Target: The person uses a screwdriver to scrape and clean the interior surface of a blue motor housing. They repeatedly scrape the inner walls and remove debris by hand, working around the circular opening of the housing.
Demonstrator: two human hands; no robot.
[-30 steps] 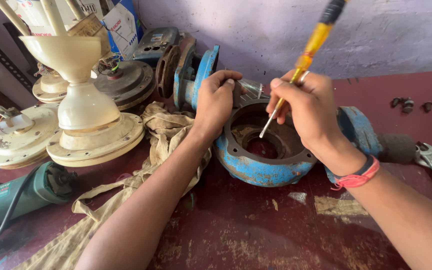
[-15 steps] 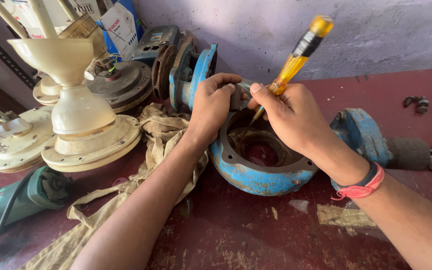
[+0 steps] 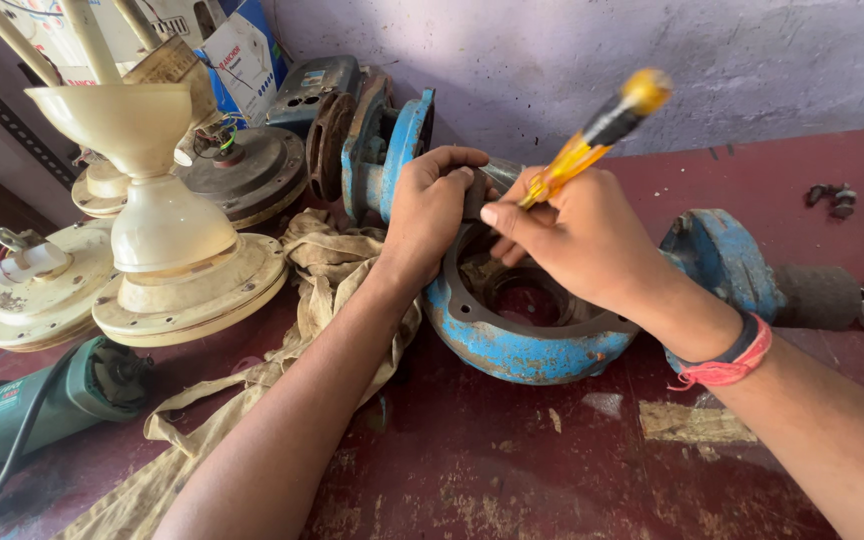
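Blue-painted pump housing (image 3: 522, 345) lies opened on my worktop (image 3: 552, 470), my left hand (image 3: 432, 205) clenched on its twelve-o'clock rim, right hand (image 3: 577, 235) grasping the yellow screwdriver (image 3: 592, 135), prying unfinished.

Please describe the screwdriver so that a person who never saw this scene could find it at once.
On the dark red table, find the round blue housing in the middle. Just above it, the right hand holds the screwdriver, tilted up to the right. It is the only tool with a clear yellow-orange handle.
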